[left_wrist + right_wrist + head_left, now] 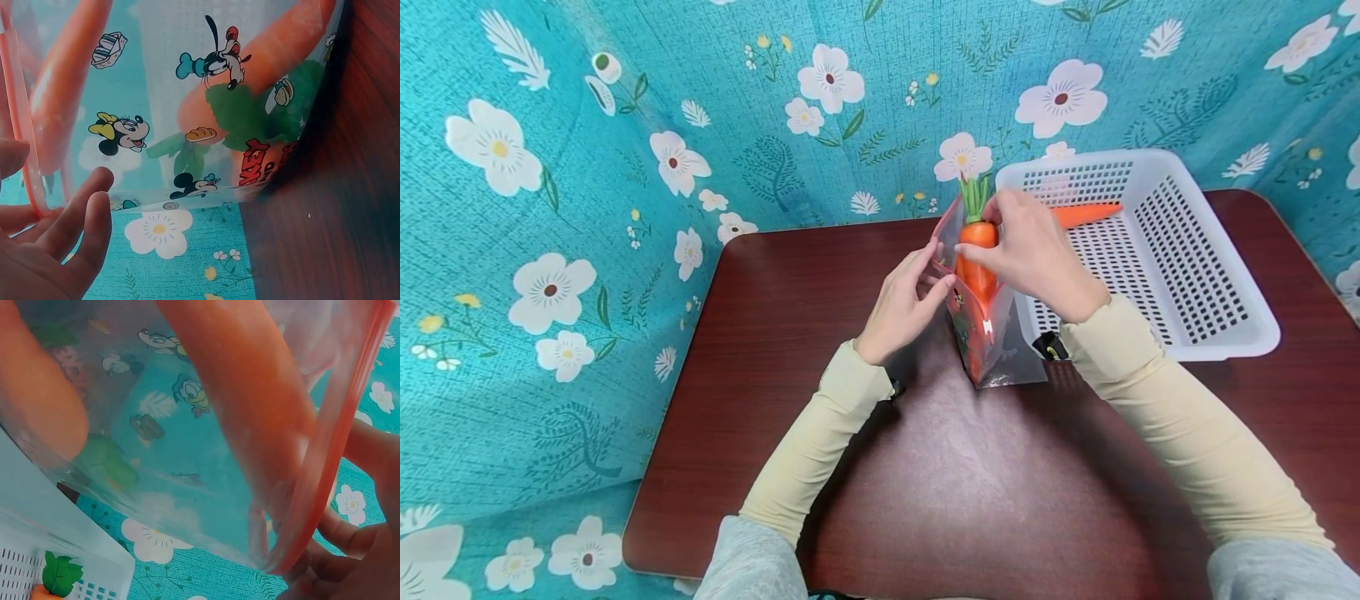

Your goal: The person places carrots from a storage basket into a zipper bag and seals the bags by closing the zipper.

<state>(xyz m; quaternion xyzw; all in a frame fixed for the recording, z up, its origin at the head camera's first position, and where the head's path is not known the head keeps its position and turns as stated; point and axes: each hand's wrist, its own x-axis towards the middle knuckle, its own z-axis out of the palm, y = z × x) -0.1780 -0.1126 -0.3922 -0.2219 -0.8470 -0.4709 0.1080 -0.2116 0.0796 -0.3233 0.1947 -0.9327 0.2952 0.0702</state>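
A clear zip bag with cartoon prints and a red zip edge stands on the table, its mouth spread open. My left hand holds the bag's rim on the left, fingers at the red edge and thumb on the near side. Above the mouth, my right hand grips the top of an orange carrot with green stems; its lower part is inside the bag. Lower in the bag, another carrot and green leaves show through the plastic in the left wrist view.
Right of the bag stands a white perforated basket with an orange carrot in it. Green leaves in the basket show in the right wrist view. A flowered blue cloth hangs behind the dark brown table.
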